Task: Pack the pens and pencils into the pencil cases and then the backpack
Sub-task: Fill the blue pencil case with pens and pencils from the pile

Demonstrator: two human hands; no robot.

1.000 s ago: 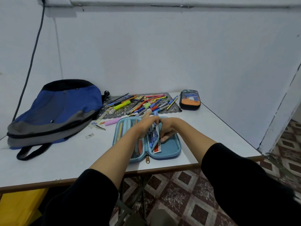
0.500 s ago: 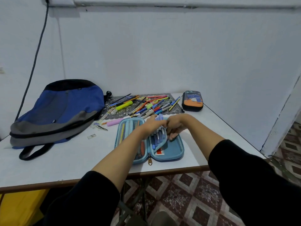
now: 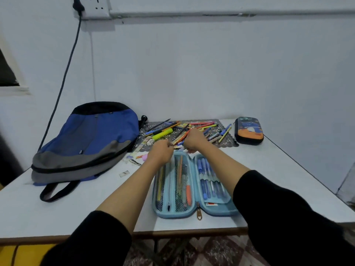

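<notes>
A white rectangular table [image 3: 278,169] with a brown edge is set against a pale wall; on its left part a blue, grey and black fabric backpack [image 3: 92,139] is laid flat, its black strap trailing toward the near edge; at the near middle a light-blue zip pencil case [image 3: 172,214] is spread open flat, with pencils and an orange-tipped pen [image 3: 180,181] seen behind the mesh of its left half and blue-capped pens [image 3: 208,179] held in a row in its right half; behind it, at the wall, a dark patterned scalloped mat [image 3: 228,142] is covered by a loose pile of coloured pens and pencils [image 3: 203,124]; just to the right of the mat a closed black pencil case with an orange and blue picture [image 3: 249,130] is lying flat; the left hand [image 3: 162,152] is held at the far rim of the open case, fingers curled toward the nearest pens, and the right hand [image 3: 194,140] is lowered onto the pile, fingers bent under; whether anything is gripped by either cannot be told; a yellow-green highlighter [image 3: 162,133] lies at the pile's left side, a small white eraser [image 3: 150,142] just in front of it.
</notes>
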